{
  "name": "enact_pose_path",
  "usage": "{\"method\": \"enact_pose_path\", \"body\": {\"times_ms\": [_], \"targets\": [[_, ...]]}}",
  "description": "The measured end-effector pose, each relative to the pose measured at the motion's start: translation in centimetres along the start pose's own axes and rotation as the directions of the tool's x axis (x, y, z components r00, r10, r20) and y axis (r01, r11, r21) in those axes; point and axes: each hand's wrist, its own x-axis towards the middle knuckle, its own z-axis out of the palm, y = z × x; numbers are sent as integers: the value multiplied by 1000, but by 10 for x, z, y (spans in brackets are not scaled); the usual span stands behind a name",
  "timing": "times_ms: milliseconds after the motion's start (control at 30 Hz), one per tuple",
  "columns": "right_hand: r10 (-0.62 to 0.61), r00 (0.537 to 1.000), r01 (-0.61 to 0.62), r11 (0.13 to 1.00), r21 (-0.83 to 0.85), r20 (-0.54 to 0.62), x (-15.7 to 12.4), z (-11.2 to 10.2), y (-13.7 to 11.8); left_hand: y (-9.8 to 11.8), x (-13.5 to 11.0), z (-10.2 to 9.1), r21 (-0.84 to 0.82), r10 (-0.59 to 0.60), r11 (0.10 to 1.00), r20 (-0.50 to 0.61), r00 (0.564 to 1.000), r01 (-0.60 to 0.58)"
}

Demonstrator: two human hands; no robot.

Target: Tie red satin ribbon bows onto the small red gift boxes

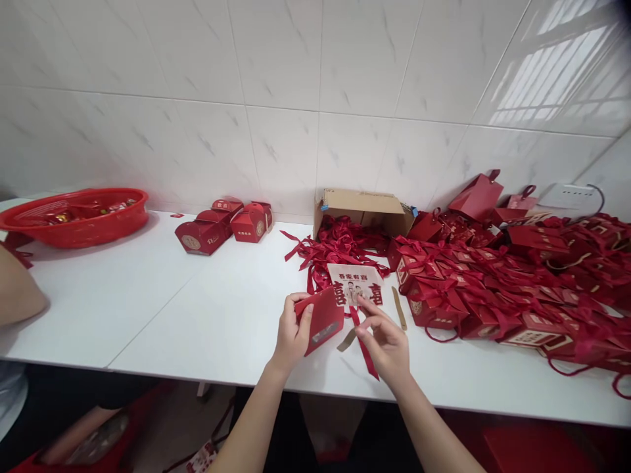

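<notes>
My left hand (pixel 294 332) grips a folded red box (pixel 325 320), its thumb on the near face and a silvery patch low on the panel. Beside it, my right hand (pixel 384 338) pinches thumb and fingers together at the upper end of a short tan strip (pixel 347 340). A dark red ribbon (pixel 365 351) hangs or lies just behind those fingertips; whether they touch it is unclear. Beyond both hands lies a pale printed bag or card (pixel 357 279) with red characters and two drawn figures. Another tan strip (pixel 399 309) rests on the table to the right.
A cardboard box (pixel 365 200) on its side spills red ribbons (pixel 345 240). Rows of finished-looking red gift boxes (pixel 468 309) fill the right side. Several red boxes (pixel 210 230) stand back left, near a red basin (pixel 98 226). Another person's arm (pixel 17 289) reaches in at left.
</notes>
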Motion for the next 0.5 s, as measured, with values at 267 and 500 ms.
{"method": "enact_pose_path", "body": {"times_ms": [267, 500], "targets": [[-30, 999, 34, 994, 108, -39, -5, 24, 19, -3, 2, 1, -90, 20, 996, 31, 999, -18], [-59, 983, 83, 988, 131, -174, 21, 29, 11, -3, 3, 1, -119, 3, 993, 26, 1000, 0]]}}
